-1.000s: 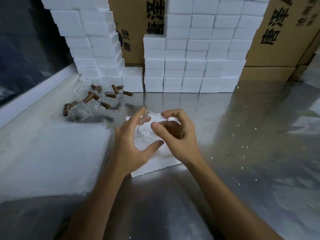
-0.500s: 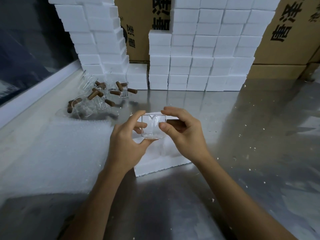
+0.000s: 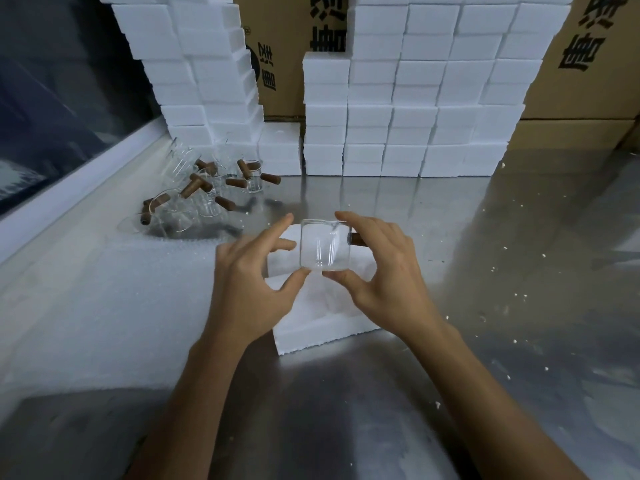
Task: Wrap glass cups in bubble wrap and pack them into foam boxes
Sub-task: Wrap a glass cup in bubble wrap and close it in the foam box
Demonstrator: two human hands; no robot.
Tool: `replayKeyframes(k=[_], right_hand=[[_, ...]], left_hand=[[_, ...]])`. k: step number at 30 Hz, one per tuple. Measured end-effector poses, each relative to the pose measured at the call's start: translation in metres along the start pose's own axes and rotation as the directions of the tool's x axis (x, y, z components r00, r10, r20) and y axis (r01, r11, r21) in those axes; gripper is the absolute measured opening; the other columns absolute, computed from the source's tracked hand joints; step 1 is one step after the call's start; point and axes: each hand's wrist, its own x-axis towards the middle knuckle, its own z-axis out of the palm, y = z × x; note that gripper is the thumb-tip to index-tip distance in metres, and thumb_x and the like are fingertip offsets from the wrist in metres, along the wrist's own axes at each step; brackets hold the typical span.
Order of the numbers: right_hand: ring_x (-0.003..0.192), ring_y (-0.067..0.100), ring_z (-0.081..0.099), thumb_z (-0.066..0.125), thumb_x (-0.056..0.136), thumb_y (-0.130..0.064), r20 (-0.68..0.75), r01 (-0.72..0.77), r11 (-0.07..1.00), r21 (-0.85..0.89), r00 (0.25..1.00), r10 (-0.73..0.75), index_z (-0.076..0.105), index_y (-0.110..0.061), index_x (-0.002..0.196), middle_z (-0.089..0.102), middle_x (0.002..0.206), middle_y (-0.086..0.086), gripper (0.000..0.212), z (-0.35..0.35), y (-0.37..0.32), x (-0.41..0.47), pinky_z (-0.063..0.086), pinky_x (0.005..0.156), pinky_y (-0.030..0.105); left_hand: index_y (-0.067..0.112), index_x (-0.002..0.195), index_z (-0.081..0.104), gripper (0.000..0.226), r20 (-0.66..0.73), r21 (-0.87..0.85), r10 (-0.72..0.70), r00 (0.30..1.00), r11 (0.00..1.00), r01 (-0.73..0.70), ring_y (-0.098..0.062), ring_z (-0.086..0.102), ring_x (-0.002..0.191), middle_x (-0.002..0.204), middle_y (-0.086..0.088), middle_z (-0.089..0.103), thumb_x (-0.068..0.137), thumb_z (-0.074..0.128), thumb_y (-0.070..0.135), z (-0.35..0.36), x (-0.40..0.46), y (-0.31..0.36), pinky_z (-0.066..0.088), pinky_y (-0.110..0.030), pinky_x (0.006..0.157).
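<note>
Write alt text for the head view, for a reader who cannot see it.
Two hands, left hand and right hand, hold a small clear glass cup with a brown wooden handle upright above an open white foam box on a shiny metal table. More glass cups lie behind, left, before stacked white foam boxes.

Clear glass cup [image 3: 320,244] with brown wooden handle, upright, above open white foam box [image 3: 322,306]; bubble wrap sheet [image 3: 104,306] flat at left.

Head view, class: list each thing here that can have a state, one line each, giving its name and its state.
glass cup: bare, unwrapped, held upright above the foam box
left hand: pinches the cup
right hand: grips the cup
foam box: open, lying on the table
spare cups: unwrapped, heaped loosely
stacked foam boxes: piled against the cartons
</note>
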Motion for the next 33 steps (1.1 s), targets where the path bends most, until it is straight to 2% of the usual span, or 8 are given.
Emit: replayKeyframes(k=[3,7,11,16,18,21,27,33], right_hand=[[0.109,0.017,0.056,0.084,0.075,-0.032,-0.092,0.018,1.0,-0.006,0.996,-0.018,0.051,-0.028,0.132,0.061,0.121,-0.009,0.066,-0.002,0.004,-0.005,0.038,0.094,0.037],[0.111,0.016,0.058,0.085,0.073,-0.022,-0.143,0.011,1.0,-0.016,0.99,-0.013,0.052,-0.028,0.128,0.06,0.127,-0.009,0.065,-0.005,0.009,-0.015,0.037,0.095,0.036],[0.108,0.019,0.062,0.082,0.071,-0.016,-0.184,-0.011,1.0,0.013,0.983,0.013,0.06,-0.019,0.123,0.061,0.128,-0.007,0.056,-0.009,0.012,-0.018,0.039,0.096,0.038],[0.112,0.017,0.059,0.081,0.075,-0.018,-0.205,-0.006,0.997,0.074,0.979,0.021,0.059,-0.019,0.125,0.059,0.126,-0.008,0.055,-0.007,0.011,-0.017,0.048,0.091,0.049],[0.113,0.018,0.059,0.081,0.075,-0.018,-0.206,-0.005,0.996,0.088,0.978,0.023,0.059,-0.019,0.125,0.059,0.126,-0.006,0.055,-0.007,0.012,-0.017,0.05,0.09,0.05],[0.112,0.02,0.06,0.083,0.074,-0.017,-0.204,-0.016,0.994,0.107,0.978,0.038,0.06,-0.016,0.125,0.059,0.125,-0.003,0.056,-0.007,0.013,-0.017,0.051,0.089,0.05],[0.101,0.015,0.062,0.086,0.07,-0.012,-0.243,-0.015,0.984,0.18,0.968,0.059,0.059,-0.015,0.119,0.06,0.118,0.0,0.056,-0.008,0.01,-0.017,0.054,0.086,0.042],[0.101,0.014,0.061,0.087,0.071,-0.013,-0.273,-0.039,0.969,0.245,0.956,0.108,0.057,-0.014,0.115,0.057,0.114,0.002,0.053,-0.009,0.01,-0.017,0.053,0.089,0.023]], left_hand=[[0.005,0.117,0.067,0.045,-0.053,-0.047,0.013,0.999,0.999,-0.015,-0.022,0.065,0.093,0.101,-0.004,0.071,0.082,0.064,0.033,-0.012,0.003,-0.01,0.049,-0.056,0.087],[0.006,0.103,0.071,0.028,-0.245,0.022,-0.175,0.954,0.982,0.186,-0.023,0.064,0.076,0.09,-0.007,0.071,0.089,0.058,0.027,-0.024,0.004,-0.021,0.056,-0.05,0.076],[0.006,0.112,0.068,0.03,-0.326,0.295,-0.471,0.82,0.773,0.562,-0.036,0.065,0.093,0.104,-0.016,0.071,0.09,0.066,0.027,-0.026,0.005,-0.041,0.049,-0.049,0.087],[0.002,0.114,0.07,0.036,-0.265,0.374,-0.654,0.708,0.608,0.701,-0.043,0.066,0.1,0.114,-0.02,0.07,0.093,0.066,0.031,-0.025,-0.002,-0.057,0.049,-0.048,0.085],[0.001,0.1,0.073,0.026,-0.281,0.379,-0.642,0.714,0.609,0.697,-0.039,0.067,0.083,0.098,-0.018,0.073,0.092,0.067,0.025,-0.024,-0.002,-0.061,0.049,-0.042,0.074],[0.002,0.081,0.072,0.017,-0.298,0.394,-0.621,0.725,0.612,0.686,-0.024,0.046,0.057,0.072,-0.012,0.064,0.092,0.064,0.013,-0.022,-0.001,-0.064,0.038,-0.033,0.062],[0.002,0.094,0.064,0.009,-0.274,0.272,-0.427,0.862,0.825,0.495,-0.023,0.051,0.08,0.104,-0.02,0.061,0.096,0.056,0.005,-0.023,0.004,-0.051,0.041,-0.034,0.072],[-0.002,0.105,0.062,0.011,-0.3,0.059,-0.068,0.951,0.994,0.09,-0.015,0.059,0.075,0.09,-0.013,0.068,0.096,0.058,0.003,-0.014,0.006,-0.012,0.046,-0.015,0.068]])
